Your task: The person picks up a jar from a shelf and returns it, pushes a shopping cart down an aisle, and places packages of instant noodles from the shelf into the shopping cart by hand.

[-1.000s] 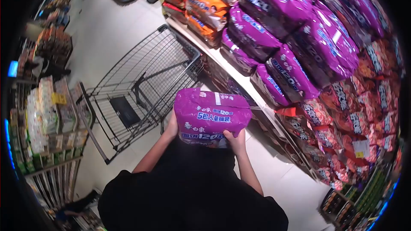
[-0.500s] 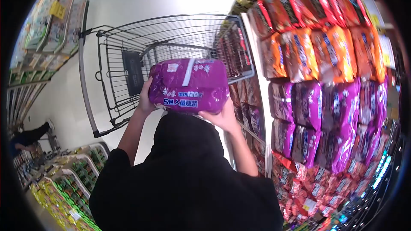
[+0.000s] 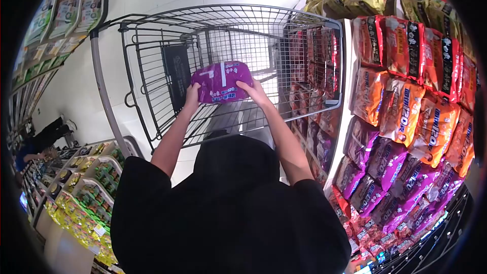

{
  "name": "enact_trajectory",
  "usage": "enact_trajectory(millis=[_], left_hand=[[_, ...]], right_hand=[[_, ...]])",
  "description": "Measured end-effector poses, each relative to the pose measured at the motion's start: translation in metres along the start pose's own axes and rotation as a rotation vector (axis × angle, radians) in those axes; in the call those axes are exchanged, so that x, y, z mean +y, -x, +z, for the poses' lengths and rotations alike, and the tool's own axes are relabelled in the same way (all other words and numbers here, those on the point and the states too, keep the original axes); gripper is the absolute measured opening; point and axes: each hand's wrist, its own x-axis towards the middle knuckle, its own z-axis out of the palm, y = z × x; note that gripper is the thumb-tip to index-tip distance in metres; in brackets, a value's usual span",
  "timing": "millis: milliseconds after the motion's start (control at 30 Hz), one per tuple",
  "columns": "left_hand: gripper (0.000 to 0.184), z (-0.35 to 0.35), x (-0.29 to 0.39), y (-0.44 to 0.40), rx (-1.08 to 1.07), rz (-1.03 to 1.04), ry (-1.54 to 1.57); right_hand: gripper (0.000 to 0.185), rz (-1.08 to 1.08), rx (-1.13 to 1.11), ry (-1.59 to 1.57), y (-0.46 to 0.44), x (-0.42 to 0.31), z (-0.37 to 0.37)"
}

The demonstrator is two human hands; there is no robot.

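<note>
A purple multipack of instant noodles (image 3: pixel 223 82) is held between my two hands, over the basket of a black wire shopping cart (image 3: pixel 238 12). My left hand (image 3: pixel 193 95) grips the pack's left end, and my right hand (image 3: pixel 253 92) grips its right end with the thumb on top. White lettering and a white strip mark the wrapper. The fingers under the pack are hidden. I cannot tell whether the pack touches the cart's bottom.
On the right, a shelf holds red packs (image 3: pixel 401 45), orange packs (image 3: pixel 401 111) and purple packs (image 3: pixel 388 160) of noodles. Green and yellow packages (image 3: pixel 96 193) fill a display at lower left. Another person (image 3: pixel 45 139) is at the far left, near shelving.
Both hands have moved forward and down into the cart with the purple pack, which looks smaller and farther off. The view has shifted, so more of the cart and shelf shows.
</note>
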Motion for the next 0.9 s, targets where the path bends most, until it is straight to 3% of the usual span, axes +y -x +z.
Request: enact_trajectory(millis=[167,267,300,367,500,533,567,633,733,767,833,900], left_hand=[[0.033,-0.043,-0.067,-0.056,0.076,-0.032,-0.231],[0.039,-0.047,-0.085,-0.056,0.132,-0.058,-0.129],[0.039,-0.047,-0.086,-0.056,0.132,-0.063,-0.132],[0.041,-0.062,-0.101,-0.070,0.185,0.044,-0.379],[0.040,-0.063,-0.101,-0.068,0.225,0.037,-0.496],[0.040,-0.064,-0.100,-0.065,0.247,0.085,-0.695],[0.040,-0.058,-0.094,-0.057,0.267,0.138,-0.893],[0.042,-0.046,-0.080,-0.037,0.263,0.158,-0.902],[0.045,-0.022,-0.059,-0.010,0.192,0.272,-1.026],[0.046,-0.017,-0.054,-0.005,0.186,0.328,-1.081],[0.046,-0.005,-0.052,-0.007,0.211,0.405,-1.257],[0.047,0.028,-0.031,0.013,0.007,0.448,-1.141]], right_hand=[[0.071,0.090,0.079,0.101,-0.045,0.061,-0.001],[0.073,0.232,-0.163,0.493,-0.039,0.061,-0.004],[0.073,0.236,-0.163,0.489,-0.037,0.058,-0.003],[0.073,0.211,-0.186,0.464,-0.044,0.079,-0.005],[0.076,0.221,-0.075,0.617,-0.039,0.083,-0.004],[0.076,0.210,-0.064,0.616,-0.035,0.077,-0.003],[0.076,0.173,-0.034,0.677,-0.030,0.069,-0.002],[0.077,0.130,0.025,0.732,-0.011,0.047,-0.003],[0.062,-0.208,0.270,0.635,0.035,0.017,-0.003],[0.054,-0.419,0.338,0.567,0.051,0.017,-0.006],[0.050,-0.551,0.412,0.705,0.097,0.003,-0.015],[0.049,-0.589,0.560,0.723,0.135,0.017,-0.033]])
